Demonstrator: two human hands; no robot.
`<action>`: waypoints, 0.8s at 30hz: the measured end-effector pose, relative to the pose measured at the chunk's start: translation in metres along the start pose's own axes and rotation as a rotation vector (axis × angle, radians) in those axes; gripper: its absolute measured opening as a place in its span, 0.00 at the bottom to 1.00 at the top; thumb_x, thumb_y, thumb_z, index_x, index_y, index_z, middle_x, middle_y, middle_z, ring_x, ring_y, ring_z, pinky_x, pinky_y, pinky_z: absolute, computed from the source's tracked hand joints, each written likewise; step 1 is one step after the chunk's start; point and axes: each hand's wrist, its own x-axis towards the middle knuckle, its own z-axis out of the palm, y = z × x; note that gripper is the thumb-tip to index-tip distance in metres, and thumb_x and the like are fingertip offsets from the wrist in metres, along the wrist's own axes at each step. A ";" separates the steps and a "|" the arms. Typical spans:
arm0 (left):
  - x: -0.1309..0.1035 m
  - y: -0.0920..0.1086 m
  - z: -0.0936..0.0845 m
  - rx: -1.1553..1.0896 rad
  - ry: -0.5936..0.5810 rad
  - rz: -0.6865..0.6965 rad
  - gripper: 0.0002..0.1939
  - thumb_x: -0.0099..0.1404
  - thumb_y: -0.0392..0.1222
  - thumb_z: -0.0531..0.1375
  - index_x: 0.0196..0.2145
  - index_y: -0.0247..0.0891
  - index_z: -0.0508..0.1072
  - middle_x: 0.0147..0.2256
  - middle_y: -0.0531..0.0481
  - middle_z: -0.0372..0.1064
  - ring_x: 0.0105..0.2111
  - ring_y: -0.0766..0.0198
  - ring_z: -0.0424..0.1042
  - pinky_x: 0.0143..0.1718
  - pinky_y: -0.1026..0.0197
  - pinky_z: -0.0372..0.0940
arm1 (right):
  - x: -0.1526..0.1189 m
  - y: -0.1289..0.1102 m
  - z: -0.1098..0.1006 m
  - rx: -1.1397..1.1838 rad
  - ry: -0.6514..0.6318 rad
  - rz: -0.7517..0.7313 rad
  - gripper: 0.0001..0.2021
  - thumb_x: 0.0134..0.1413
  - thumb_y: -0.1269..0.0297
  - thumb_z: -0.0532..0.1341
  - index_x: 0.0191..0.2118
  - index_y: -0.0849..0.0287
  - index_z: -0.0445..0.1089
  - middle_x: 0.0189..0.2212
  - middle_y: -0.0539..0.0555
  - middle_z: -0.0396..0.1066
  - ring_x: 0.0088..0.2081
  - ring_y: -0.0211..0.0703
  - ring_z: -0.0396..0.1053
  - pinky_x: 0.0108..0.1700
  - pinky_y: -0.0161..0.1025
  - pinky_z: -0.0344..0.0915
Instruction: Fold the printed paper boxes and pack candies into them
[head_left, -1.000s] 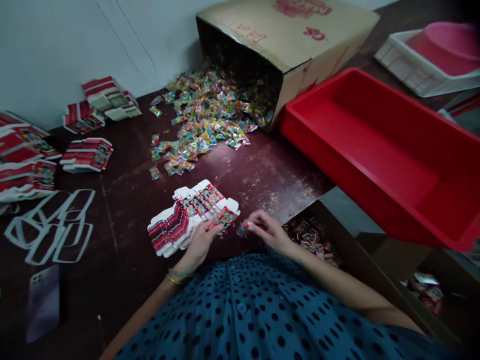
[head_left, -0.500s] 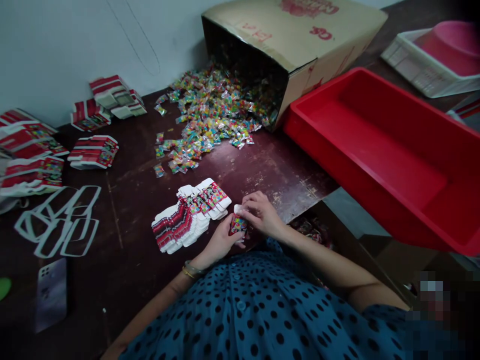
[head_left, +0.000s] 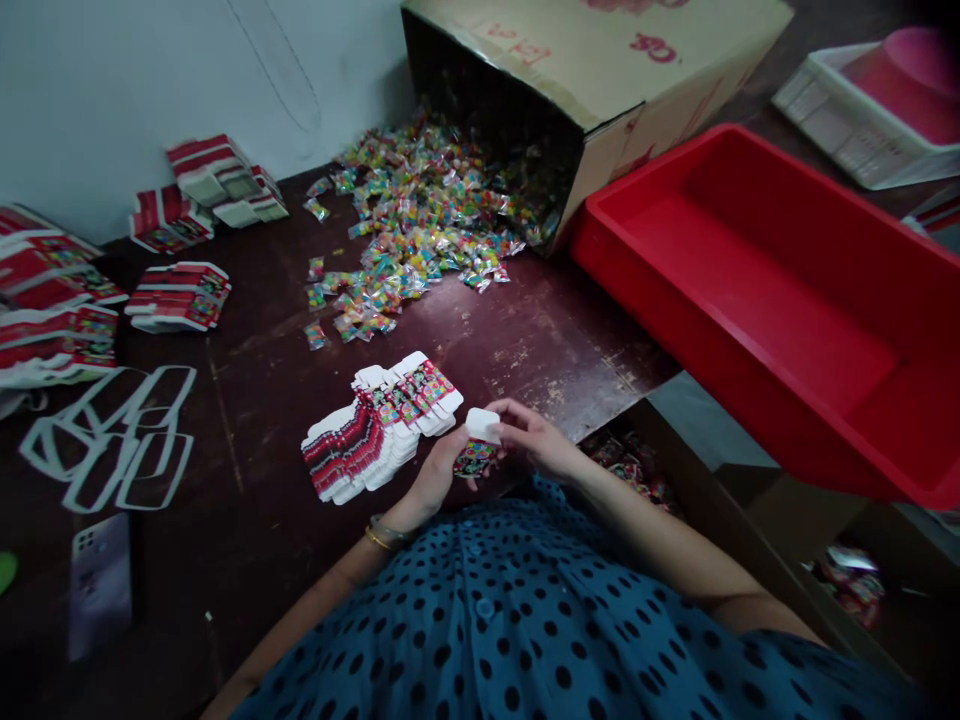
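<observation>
A small printed carton [head_left: 474, 457] with a white flap standing up is held between my hands near the table's front edge. My left hand [head_left: 439, 468] grips its left side, with a bracelet at the wrist. The fingers of my right hand [head_left: 529, 437] pinch the carton at its right side by the white flap. Just left of my hands lies a fanned stack of flat printed cartons [head_left: 375, 430]. Beyond it spreads a heap of small wrapped candies [head_left: 420, 235], spilling out of a cardboard box [head_left: 615, 60] lying on its side.
A big red tub [head_left: 750, 290] stands at the right, a white crate [head_left: 855, 120] behind it. Carton stacks [head_left: 180, 295], white bands [head_left: 157, 470] and a phone [head_left: 100, 588] lie at the left. Below the table edge, an open box [head_left: 787, 560] holds printed packs.
The carton's white flap now shows larger and upright between my hands. My right fingers have moved slightly right and down. The camera view has shifted a little.
</observation>
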 end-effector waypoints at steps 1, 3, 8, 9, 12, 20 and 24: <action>0.001 0.001 0.000 -0.007 -0.007 -0.009 0.26 0.66 0.57 0.48 0.42 0.32 0.73 0.29 0.44 0.72 0.27 0.58 0.70 0.20 0.61 0.64 | 0.001 0.003 0.000 0.077 -0.071 0.077 0.17 0.57 0.53 0.59 0.47 0.56 0.65 0.36 0.51 0.69 0.31 0.37 0.67 0.34 0.35 0.67; 0.002 0.005 -0.001 0.011 -0.024 -0.008 0.22 0.63 0.53 0.52 0.44 0.33 0.73 0.31 0.44 0.73 0.29 0.56 0.71 0.21 0.61 0.65 | 0.003 0.005 0.000 0.100 -0.147 0.111 0.17 0.56 0.55 0.60 0.48 0.57 0.65 0.34 0.50 0.70 0.29 0.36 0.67 0.32 0.34 0.67; 0.006 0.011 -0.007 0.266 -0.061 0.075 0.17 0.57 0.42 0.59 0.43 0.34 0.75 0.35 0.47 0.73 0.35 0.58 0.68 0.30 0.62 0.66 | 0.013 -0.008 -0.008 -0.402 -0.247 -0.244 0.12 0.56 0.68 0.60 0.47 0.59 0.70 0.41 0.55 0.71 0.42 0.41 0.69 0.47 0.39 0.65; 0.007 0.010 -0.009 0.290 -0.078 0.073 0.16 0.55 0.40 0.59 0.42 0.34 0.75 0.34 0.48 0.72 0.34 0.59 0.68 0.31 0.62 0.66 | 0.015 -0.012 -0.011 -0.480 -0.310 -0.291 0.13 0.56 0.69 0.60 0.47 0.59 0.70 0.41 0.55 0.72 0.43 0.41 0.69 0.47 0.39 0.65; 0.012 0.007 -0.013 0.177 -0.075 -0.001 0.18 0.55 0.42 0.59 0.43 0.34 0.75 0.34 0.48 0.72 0.34 0.59 0.69 0.30 0.62 0.66 | 0.019 -0.019 -0.016 -0.529 -0.420 -0.342 0.15 0.57 0.67 0.60 0.51 0.59 0.69 0.42 0.56 0.72 0.42 0.41 0.70 0.46 0.39 0.65; 0.016 0.012 -0.016 0.005 -0.083 0.026 0.20 0.59 0.46 0.54 0.45 0.35 0.74 0.40 0.44 0.73 0.38 0.56 0.69 0.33 0.58 0.67 | 0.024 -0.017 -0.008 -0.364 -0.146 -0.277 0.12 0.58 0.61 0.60 0.45 0.54 0.76 0.42 0.54 0.75 0.45 0.41 0.71 0.49 0.39 0.65; 0.012 0.018 -0.015 0.276 -0.098 0.064 0.23 0.57 0.40 0.59 0.51 0.34 0.68 0.38 0.48 0.70 0.32 0.62 0.67 0.35 0.59 0.66 | 0.030 -0.013 -0.015 -0.249 -0.096 -0.165 0.11 0.55 0.59 0.63 0.41 0.58 0.77 0.39 0.54 0.76 0.41 0.42 0.73 0.45 0.38 0.68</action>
